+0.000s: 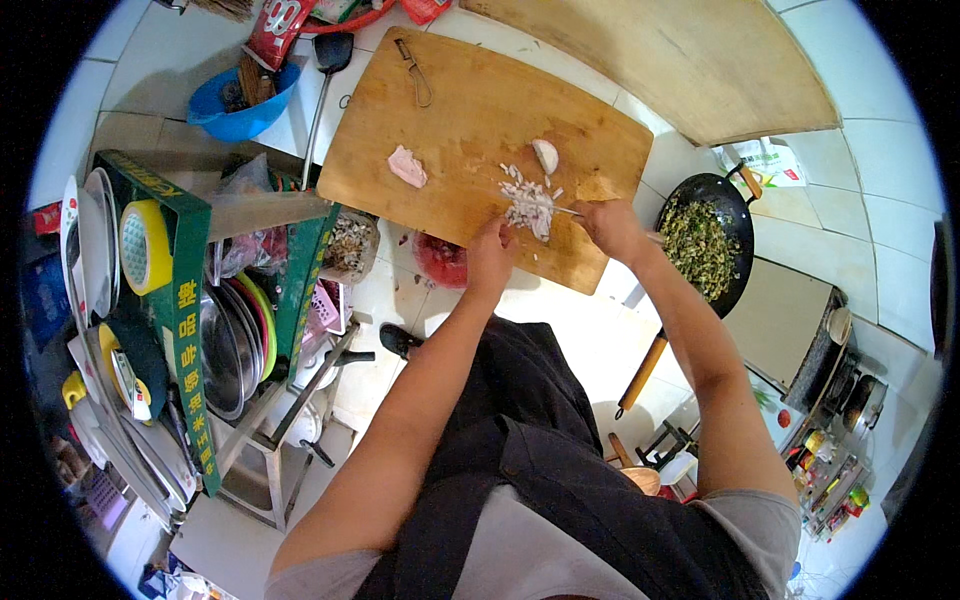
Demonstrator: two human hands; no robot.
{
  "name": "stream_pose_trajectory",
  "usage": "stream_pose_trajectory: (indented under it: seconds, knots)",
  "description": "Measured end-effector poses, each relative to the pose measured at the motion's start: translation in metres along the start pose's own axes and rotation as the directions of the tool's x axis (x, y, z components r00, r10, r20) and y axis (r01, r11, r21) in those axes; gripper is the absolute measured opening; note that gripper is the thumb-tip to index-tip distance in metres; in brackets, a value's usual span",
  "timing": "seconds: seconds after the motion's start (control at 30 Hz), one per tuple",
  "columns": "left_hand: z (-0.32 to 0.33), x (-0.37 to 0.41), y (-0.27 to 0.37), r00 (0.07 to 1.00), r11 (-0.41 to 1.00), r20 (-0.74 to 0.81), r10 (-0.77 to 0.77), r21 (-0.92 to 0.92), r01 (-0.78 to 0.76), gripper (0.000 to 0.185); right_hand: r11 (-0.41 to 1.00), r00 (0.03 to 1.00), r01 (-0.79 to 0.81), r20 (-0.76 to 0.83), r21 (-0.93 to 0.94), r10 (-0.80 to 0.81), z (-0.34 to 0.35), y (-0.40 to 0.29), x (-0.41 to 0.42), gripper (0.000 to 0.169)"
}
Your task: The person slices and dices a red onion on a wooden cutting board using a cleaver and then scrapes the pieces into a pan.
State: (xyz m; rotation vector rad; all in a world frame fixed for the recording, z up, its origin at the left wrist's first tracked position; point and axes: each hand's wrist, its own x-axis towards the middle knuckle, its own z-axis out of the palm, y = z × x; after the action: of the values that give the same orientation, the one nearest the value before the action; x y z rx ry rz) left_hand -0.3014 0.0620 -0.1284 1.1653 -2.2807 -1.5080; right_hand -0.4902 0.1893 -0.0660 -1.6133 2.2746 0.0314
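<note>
A kitchen knife (568,211) is gripped in my right hand (606,227), its blurred blade edge-on over a pile of finely chopped pale pieces (529,214). Beside that pile, my left hand (491,249) has its fingers curled at the near left side; whether they pinch any pieces is hidden. All this is on a large wooden cutting board (457,105). Just beyond the pile lies a pale half-round piece (545,156), perhaps onion. A pink lump of raw meat (407,166) rests farther left. Near the board's far left corner lies a peeler-like tool (415,73).
Right of the board stands a black wok (705,240) of chopped greens, its wooden handle (643,375) pointing towards me. A rack (187,360) of plates and pans fills the left. A spatula (321,112) and blue basin (244,109) are at the back left. A red bowl (439,261) sits below the board.
</note>
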Motion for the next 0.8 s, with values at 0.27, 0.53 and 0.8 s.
stream_pose_trajectory:
  seconds: [0.27,0.53,0.8]
  knots:
    - [0.004,-0.010,-0.009,0.998,0.998,0.066,0.010,0.063,-0.014,0.031,0.982,0.990,0.127,0.072,-0.139,-0.118,0.010,0.010,0.028,0.020]
    - [0.000,-0.023,0.007,0.985,0.995,0.169,-0.038,0.095,0.022,0.029,0.990,0.991,0.133,0.036,-0.056,-0.131,0.012,0.006,0.014,0.023]
    - [0.012,-0.023,0.006,0.955,0.993,0.296,0.002,0.109,-0.036,0.023,0.998,0.997,0.054,-0.053,-0.037,-0.056,0.048,0.001,0.008,0.011]
